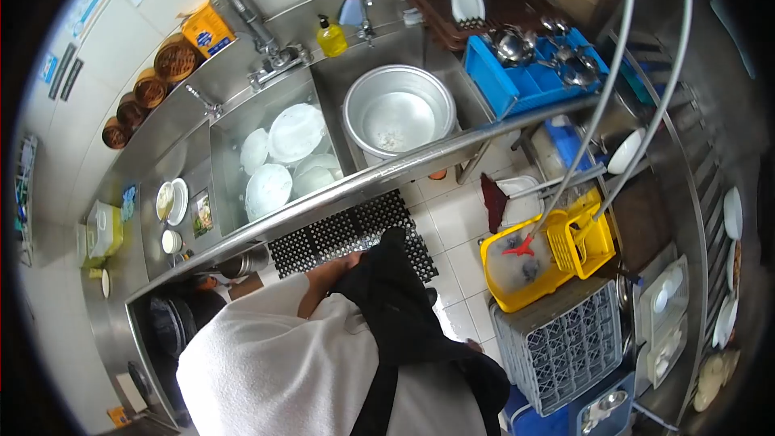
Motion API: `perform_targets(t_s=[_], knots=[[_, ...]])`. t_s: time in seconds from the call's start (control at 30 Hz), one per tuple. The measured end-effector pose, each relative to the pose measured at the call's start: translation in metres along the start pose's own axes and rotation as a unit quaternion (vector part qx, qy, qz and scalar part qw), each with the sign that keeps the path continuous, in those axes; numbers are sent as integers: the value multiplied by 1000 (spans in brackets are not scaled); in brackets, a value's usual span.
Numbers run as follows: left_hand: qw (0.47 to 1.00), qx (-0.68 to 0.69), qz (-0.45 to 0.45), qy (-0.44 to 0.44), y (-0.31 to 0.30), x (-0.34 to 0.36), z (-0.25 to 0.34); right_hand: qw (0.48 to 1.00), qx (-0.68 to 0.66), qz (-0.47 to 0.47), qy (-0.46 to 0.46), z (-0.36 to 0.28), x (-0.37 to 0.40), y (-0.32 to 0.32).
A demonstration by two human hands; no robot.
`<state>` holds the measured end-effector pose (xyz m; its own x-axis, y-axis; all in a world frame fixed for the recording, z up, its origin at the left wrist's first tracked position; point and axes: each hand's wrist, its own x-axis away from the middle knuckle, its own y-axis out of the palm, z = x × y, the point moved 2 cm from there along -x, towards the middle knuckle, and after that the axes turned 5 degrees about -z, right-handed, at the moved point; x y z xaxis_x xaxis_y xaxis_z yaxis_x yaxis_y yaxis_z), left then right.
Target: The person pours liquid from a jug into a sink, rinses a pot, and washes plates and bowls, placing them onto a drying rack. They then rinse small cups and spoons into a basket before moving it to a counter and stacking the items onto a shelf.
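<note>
My left hand [353, 261] is low in front of me, against the black apron [375, 291], which hides most of its fingers. A white sleeve [258, 339] covers that arm down to the forearm. Only a small bit of my right hand [473, 345] shows beyond the apron's right side, its fingers hidden. Ahead of me, a sink [230, 141] of cloudy water holds several white plates and bowls [296, 132]. To its right, a large metal pot [400, 109] with a little water stands in the second basin.
A blue rack [496, 89] of ladles stands right of the basins. Lower right are a yellow mop bucket [517, 295] with a red-ended mop handle and a grey dish rack [565, 347]. A black rubber mat [323, 234] lies on the floor; bamboo steamers [176, 59] line the left wall.
</note>
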<state>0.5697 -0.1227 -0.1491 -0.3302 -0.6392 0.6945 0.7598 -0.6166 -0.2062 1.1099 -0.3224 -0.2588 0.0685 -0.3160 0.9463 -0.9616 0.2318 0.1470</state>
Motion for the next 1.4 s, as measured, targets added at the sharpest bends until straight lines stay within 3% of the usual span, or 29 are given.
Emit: perform_targets(t_s=[0.03,0.17,0.2,0.27,0.3,0.33,0.4,0.47,0.5,0.53,0.63,0.67,0.8,0.87,0.93,0.97,1.0,1.03,1.07,1.1,1.13,1.17,1.2,1.23,1.27,1.3,1.33,1.37,1.4], knots=[[997,22,-8,77,4,-5,3,1000,-13,16,-4,-12,3,-13],[988,-57,-106,-99,-35,-14,86,987,23,156,-37,-98,13,-45],[991,-74,-110,27,-45,9,124,977,53,200,-45,-127,22,-41],[981,-13,-135,141,-67,42,188,967,93,212,-102,-183,14,-27],[977,61,-161,128,-78,49,208,964,42,218,-145,-210,25,13],[946,224,-194,129,-90,61,230,957,-8,222,-189,-237,38,50],[938,251,-181,158,-119,89,264,931,218,79,-282,-277,-3,86],[947,216,-121,202,-141,94,262,911,185,17,-368,-298,-24,157],[951,172,-64,248,-151,94,264,840,338,35,-424,-308,-26,197],[951,171,-65,249,-160,95,263,742,478,54,-468,-315,-24,239],[928,276,59,243,-193,99,240,750,489,-126,-428,-324,20,364],[926,283,103,227,-202,101,233,738,507,-157,-418,-329,55,405],[910,306,243,139,-226,101,185,674,595,-200,-389,-308,16,464],[880,347,309,103,-226,114,176,616,658,-328,-281,-333,55,493],[864,366,343,50,-225,123,171,557,551,-550,-288,-363,107,520],[858,378,344,48,-223,124,160,587,486,-605,-232,-381,124,530],[853,389,344,47,-222,124,154,640,421,-594,-246,-415,141,536],[844,409,342,59,-221,123,157,576,352,-551,-491,-460,148,542],[833,430,340,69,-219,121,165,721,398,-438,-360,-492,122,537],[840,432,318,80,-218,116,184,772,427,-255,-397,-529,100,530],[829,484,264,94,-218,102,193,765,479,-89,-421,-564,60,522],[804,560,149,134,-218,90,214,752,513,72,-407,-598,21,513],[804,576,63,131,-219,73,236,731,575,144,-339,-616,2,506],[820,562,18,109,-218,45,237,723,600,159,-305,-631,-62,496],[871,486,52,51,-218,10,234,714,624,172,-268,-637,-116,490],[909,408,89,-17,-226,-20,232,713,626,167,-266,-639,-120,489],[924,305,222,-54,-236,-57,216,754,582,140,-271,-645,-116,487],[913,194,348,-90,-247,-96,194,790,536,112,-275,-652,-109,489],[890,188,406,-91,-266,-130,164,788,541,109,-274,-657,-95,492]])
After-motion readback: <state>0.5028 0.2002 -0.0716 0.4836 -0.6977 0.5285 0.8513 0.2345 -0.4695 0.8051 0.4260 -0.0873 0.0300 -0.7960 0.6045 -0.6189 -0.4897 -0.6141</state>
